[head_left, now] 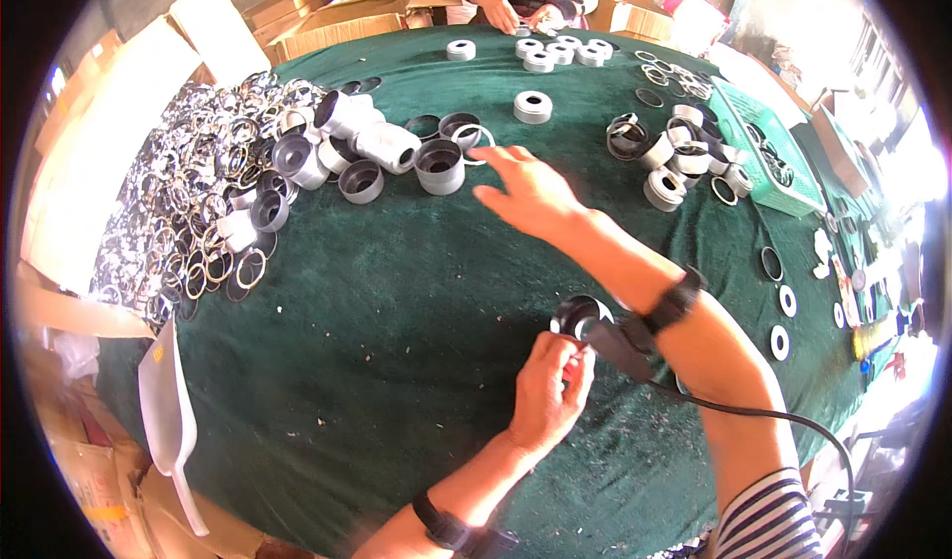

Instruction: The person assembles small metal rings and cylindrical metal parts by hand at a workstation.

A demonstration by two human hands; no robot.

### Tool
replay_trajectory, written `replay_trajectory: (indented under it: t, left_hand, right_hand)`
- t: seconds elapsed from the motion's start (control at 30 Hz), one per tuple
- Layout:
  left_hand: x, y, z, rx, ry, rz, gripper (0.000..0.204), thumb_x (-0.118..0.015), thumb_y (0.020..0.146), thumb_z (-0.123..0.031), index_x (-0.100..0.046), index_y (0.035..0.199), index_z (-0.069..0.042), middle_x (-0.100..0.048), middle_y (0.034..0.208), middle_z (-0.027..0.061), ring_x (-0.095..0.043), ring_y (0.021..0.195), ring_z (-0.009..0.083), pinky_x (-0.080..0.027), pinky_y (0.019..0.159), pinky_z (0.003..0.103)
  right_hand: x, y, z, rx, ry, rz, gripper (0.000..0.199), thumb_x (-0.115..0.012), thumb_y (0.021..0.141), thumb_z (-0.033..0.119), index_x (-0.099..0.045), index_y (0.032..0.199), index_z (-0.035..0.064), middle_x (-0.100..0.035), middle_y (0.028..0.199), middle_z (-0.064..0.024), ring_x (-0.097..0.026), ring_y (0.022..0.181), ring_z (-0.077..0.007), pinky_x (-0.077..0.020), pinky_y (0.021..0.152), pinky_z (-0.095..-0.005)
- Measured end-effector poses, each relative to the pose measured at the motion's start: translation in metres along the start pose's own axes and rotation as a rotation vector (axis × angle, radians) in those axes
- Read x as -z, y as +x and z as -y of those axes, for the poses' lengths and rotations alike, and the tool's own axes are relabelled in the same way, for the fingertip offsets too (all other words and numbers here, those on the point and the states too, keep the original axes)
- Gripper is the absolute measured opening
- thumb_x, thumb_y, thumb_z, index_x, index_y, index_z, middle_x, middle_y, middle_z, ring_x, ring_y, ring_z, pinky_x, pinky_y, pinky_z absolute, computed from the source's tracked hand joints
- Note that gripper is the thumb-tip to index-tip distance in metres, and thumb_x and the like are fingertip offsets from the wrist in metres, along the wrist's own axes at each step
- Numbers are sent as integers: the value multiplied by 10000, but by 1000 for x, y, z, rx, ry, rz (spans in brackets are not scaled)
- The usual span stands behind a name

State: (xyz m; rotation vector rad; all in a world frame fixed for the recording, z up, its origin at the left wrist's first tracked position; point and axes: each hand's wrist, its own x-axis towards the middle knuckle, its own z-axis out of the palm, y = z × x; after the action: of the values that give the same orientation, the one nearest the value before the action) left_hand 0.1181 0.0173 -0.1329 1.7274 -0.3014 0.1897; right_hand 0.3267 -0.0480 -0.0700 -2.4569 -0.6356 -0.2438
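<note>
My left hand (550, 392) is closed around a small black ring-shaped part (578, 313), held just above the dark green table cloth (397, 331). My right hand (526, 197) stretches out across the table with its fingers spread and nothing in it. It is nearest to a grey metal cup (439, 165) and a thin ring (474, 142) lying just left of its fingertips. A black band (676, 301) sits on my right wrist, and a black cable (793, 422) runs from a dark device (615, 346) beneath that forearm.
A heap of shiny metal rings (198, 197) covers the left side, with grey cylinders (357, 137) beside it. More metal parts (674, 157) lie by a green basket (769, 152). White washers (783, 301) are at the right. Another person's hands (511, 8) work at the far edge. A white scoop (164, 400) lies lower left.
</note>
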Motion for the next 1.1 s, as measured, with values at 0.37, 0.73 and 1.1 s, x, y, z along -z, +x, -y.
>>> replay_trajectory:
  t: [0.37,0.73,1.1]
  left_hand:
    - [9,0,0,64,-98,3,79,-641,925,-60,-603,936,8,-597,893,91,-622,756,140,-526,669,283]
    - [46,-14,-48,214,-542,84,105,-586,969,-14,-638,1058,11,-656,998,71,-670,826,145,-546,794,295]
    - [55,-90,-95,204,-269,155,76,-565,985,-16,-598,1042,22,-615,1053,85,-694,932,197,-559,822,286]
  right_hand:
    - [30,-28,-14,-187,247,-81,355,-686,836,351,-626,911,10,-646,828,-176,-643,786,-281,-502,718,-402]
    - [78,-263,36,-258,573,-21,790,-777,793,273,-386,1425,5,-541,1206,-159,-614,969,-188,-504,883,-349]
    - [32,-292,86,-279,1554,-225,735,-808,828,222,-403,1420,65,-555,1290,-139,-539,1228,-235,-460,1031,-409]
